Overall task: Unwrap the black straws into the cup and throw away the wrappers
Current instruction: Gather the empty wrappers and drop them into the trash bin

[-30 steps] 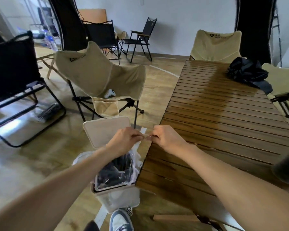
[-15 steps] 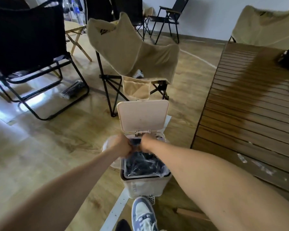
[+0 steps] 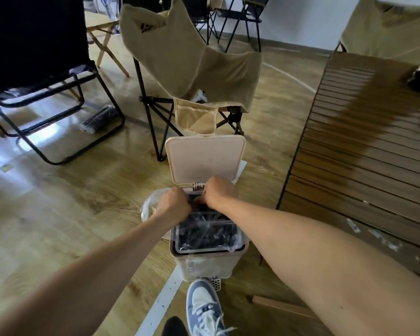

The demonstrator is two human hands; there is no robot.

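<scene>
My left hand (image 3: 175, 204) and my right hand (image 3: 218, 192) hover close together over the back edge of the open beige pedal bin (image 3: 204, 267). Fingers of both hands curl inward, pinching a thin clear wrapper between them, which the knuckles mostly hide. The bin's lid (image 3: 204, 161) stands upright behind my hands. Inside the bin lie several crumpled clear wrappers (image 3: 204, 234) on a dark liner. No cup or black straw is in view.
A slatted wooden table (image 3: 361, 166) stands to the right, with small clear scraps (image 3: 383, 241) near its front edge. My shoe (image 3: 204, 306) rests on the bin's pedal. A beige folding chair (image 3: 192, 64) stands behind the bin and a black chair (image 3: 34, 44) at far left.
Both hands travelled together from the table's left edge down to the bin's opening. My view swung left and down, and the table slid to the right side.
</scene>
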